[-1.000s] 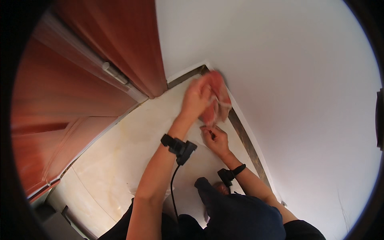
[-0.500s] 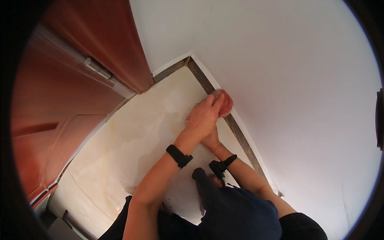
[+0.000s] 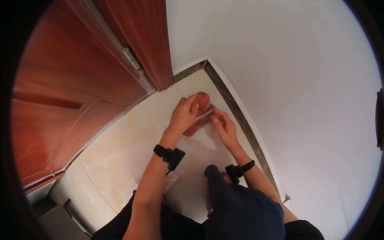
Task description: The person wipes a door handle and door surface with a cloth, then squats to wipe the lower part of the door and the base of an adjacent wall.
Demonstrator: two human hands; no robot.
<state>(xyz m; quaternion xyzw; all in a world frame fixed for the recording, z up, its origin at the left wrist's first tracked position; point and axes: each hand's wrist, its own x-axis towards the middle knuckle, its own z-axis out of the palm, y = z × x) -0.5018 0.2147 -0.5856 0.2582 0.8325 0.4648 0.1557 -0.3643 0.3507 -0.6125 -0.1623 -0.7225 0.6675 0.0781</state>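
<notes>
In front of me, above the floor, I hold a crumpled red cloth [image 3: 202, 101] with a pale strip across its middle. My left hand [image 3: 183, 117] is closed on its left side, thumb over the folds. At its right edge my right hand [image 3: 226, 129] has its fingertips bent together, slightly blurred, and seems to pinch the end by the pale strip. The cloth's lower part hangs toward the floor. Both wrists wear black straps with small black devices.
Pale glossy floor tiles [image 3: 120, 160] lie below. A dark brown skirting strip [image 3: 228, 92] meets the white wall [image 3: 288, 88] on the right. A reddish wooden door [image 3: 72, 100] and its frame stand left; a dark grey object [image 3: 60, 222] is at lower left.
The red cloth has moved from the right skirting to over the floor. My hands, close together before, are now apart, one on each side of it. The view has shifted slightly.
</notes>
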